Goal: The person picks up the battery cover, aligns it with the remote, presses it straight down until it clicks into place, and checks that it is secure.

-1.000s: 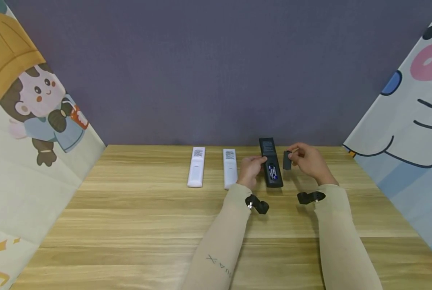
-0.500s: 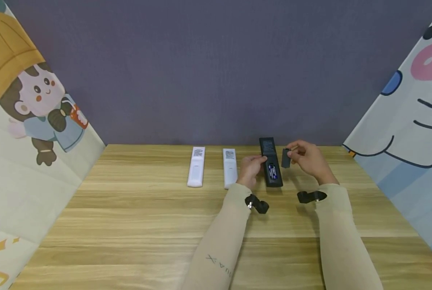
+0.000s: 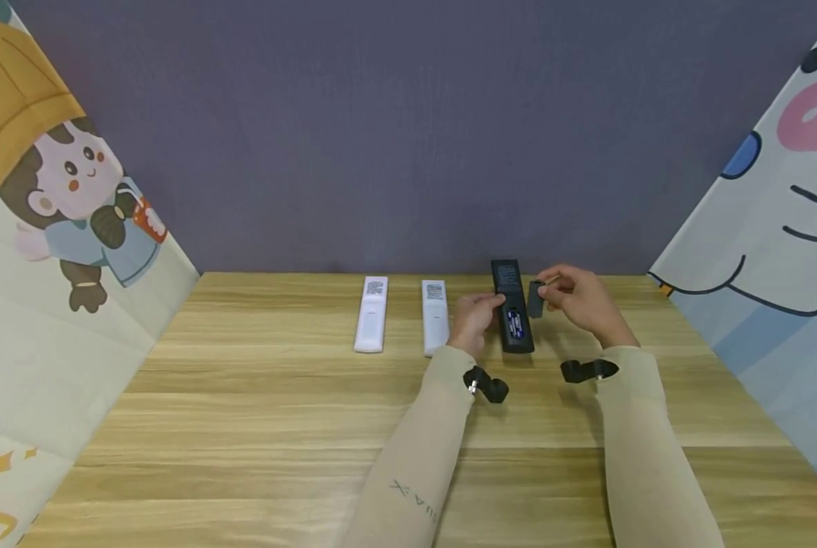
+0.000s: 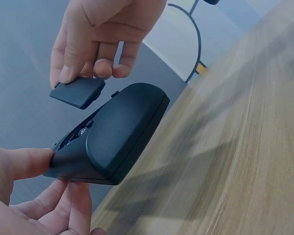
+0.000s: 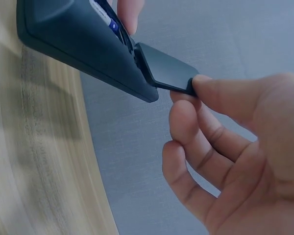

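Note:
My left hand [image 3: 473, 323] holds a black remote control [image 3: 509, 285] by its left side, back facing up. Its battery compartment is uncovered, with blue-and-white batteries [image 3: 515, 324] inside. Between the thumb and fingers of my right hand [image 3: 579, 301] is the black battery cover [image 3: 534, 299], just right of the remote. In the left wrist view the cover [image 4: 78, 92] hangs above the remote [image 4: 125, 129], apart from it. The left thumb [image 4: 32, 162] presses the remote's edge. One battery [image 5: 103, 13] shows in the right wrist view.
Two white remote controls lie face down to the left, one farther off [image 3: 371, 316] and one [image 3: 435, 312] close beside my left hand. The wooden table [image 3: 264, 426] ends at a dark grey panel [image 3: 381, 152]. Printed cloths [image 3: 778, 251] hang at both sides.
My right hand has shifted slightly left, bringing the battery cover closer to the black remote. The left hand and the remote stay nearly where they were.

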Action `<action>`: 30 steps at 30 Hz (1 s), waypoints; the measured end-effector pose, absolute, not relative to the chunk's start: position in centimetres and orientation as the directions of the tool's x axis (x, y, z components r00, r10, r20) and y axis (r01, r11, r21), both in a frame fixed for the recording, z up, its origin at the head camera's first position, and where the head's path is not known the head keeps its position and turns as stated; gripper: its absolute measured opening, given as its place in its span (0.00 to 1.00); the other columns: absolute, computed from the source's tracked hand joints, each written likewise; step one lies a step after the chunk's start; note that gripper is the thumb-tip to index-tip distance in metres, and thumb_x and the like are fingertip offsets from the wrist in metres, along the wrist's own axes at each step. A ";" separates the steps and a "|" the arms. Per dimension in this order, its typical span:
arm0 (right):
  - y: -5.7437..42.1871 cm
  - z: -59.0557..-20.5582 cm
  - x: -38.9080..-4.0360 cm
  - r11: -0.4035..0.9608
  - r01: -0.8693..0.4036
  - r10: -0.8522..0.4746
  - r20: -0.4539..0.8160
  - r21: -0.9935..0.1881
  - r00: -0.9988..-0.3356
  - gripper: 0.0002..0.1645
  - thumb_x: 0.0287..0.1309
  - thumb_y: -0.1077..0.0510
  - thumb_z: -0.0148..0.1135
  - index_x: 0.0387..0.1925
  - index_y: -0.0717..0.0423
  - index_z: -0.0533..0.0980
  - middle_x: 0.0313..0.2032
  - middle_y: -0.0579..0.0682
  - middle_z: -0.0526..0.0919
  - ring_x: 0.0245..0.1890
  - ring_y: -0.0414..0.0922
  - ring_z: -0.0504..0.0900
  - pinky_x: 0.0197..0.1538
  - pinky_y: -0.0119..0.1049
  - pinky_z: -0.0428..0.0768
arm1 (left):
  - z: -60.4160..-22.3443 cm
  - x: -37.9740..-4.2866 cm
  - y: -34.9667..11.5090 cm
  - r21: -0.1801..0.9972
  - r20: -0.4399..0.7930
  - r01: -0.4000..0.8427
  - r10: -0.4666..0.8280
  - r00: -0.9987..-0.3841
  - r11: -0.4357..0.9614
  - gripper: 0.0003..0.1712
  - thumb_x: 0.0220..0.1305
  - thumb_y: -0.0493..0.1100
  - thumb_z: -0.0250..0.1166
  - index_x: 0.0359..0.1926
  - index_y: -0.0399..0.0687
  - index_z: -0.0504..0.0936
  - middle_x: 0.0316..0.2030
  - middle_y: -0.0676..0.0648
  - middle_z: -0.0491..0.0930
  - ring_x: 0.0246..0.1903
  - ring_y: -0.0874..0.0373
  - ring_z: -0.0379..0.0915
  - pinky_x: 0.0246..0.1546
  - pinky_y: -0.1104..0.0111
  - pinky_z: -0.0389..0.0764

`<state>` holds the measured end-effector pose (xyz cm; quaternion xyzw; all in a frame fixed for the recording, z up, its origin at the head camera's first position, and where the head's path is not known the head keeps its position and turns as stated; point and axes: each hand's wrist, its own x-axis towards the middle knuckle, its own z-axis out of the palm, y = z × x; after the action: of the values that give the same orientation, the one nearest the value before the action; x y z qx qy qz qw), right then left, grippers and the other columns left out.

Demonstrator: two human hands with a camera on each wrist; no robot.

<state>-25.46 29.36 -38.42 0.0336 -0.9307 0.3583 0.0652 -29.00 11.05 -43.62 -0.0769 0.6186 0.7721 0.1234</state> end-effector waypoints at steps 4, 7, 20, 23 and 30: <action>29.2 -38.4 -25.6 0.718 -0.103 -0.028 0.119 -0.688 -0.993 0.18 0.74 0.52 0.59 0.58 0.55 0.77 0.41 0.59 0.89 0.34 0.49 0.85 0.36 0.41 0.80 | -43.5 -29.1 11.1 0.936 -0.273 -0.286 0.091 -0.958 -0.204 0.13 0.66 0.41 0.70 0.48 0.40 0.88 0.45 0.46 0.87 0.42 0.56 0.75 0.62 0.52 0.75; 29.1 -38.4 -25.6 0.704 -0.096 -0.042 0.094 -0.703 -0.995 0.17 0.74 0.52 0.59 0.58 0.54 0.77 0.43 0.60 0.89 0.36 0.54 0.85 0.38 0.41 0.81 | -43.5 -29.2 11.0 0.937 -0.276 -0.289 0.091 -0.957 -0.198 0.12 0.66 0.41 0.70 0.48 0.40 0.88 0.44 0.46 0.87 0.43 0.56 0.75 0.60 0.53 0.76; 28.7 -38.2 -25.5 0.676 -0.091 -0.111 0.022 -0.731 -0.994 0.18 0.73 0.53 0.60 0.59 0.53 0.77 0.42 0.58 0.89 0.33 0.48 0.84 0.41 0.46 0.81 | -43.8 -29.2 11.2 0.941 -0.265 -0.274 0.074 -0.961 -0.197 0.11 0.65 0.40 0.70 0.45 0.40 0.89 0.42 0.46 0.88 0.39 0.57 0.77 0.57 0.56 0.76; 28.6 -38.1 -25.5 0.675 -0.087 -0.116 0.011 -0.733 -0.993 0.18 0.72 0.52 0.61 0.59 0.53 0.78 0.42 0.58 0.89 0.34 0.48 0.83 0.40 0.44 0.80 | -43.8 -29.2 11.3 0.944 -0.261 -0.269 0.066 -0.963 -0.192 0.11 0.65 0.40 0.70 0.45 0.40 0.89 0.42 0.46 0.88 0.38 0.57 0.77 0.56 0.56 0.77; 28.5 -38.3 -25.4 0.673 -0.102 -0.138 0.010 -0.732 -0.990 0.17 0.72 0.53 0.62 0.57 0.54 0.79 0.41 0.58 0.89 0.36 0.56 0.84 0.40 0.47 0.81 | -43.7 -29.3 11.3 0.945 -0.265 -0.273 0.068 -0.962 -0.179 0.13 0.65 0.41 0.70 0.48 0.40 0.88 0.43 0.46 0.87 0.40 0.57 0.77 0.55 0.57 0.77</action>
<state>-25.43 28.52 -38.28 0.0657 -0.9144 0.3987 -0.0229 -29.25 11.28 -43.73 -0.0815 0.6307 0.7636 0.1116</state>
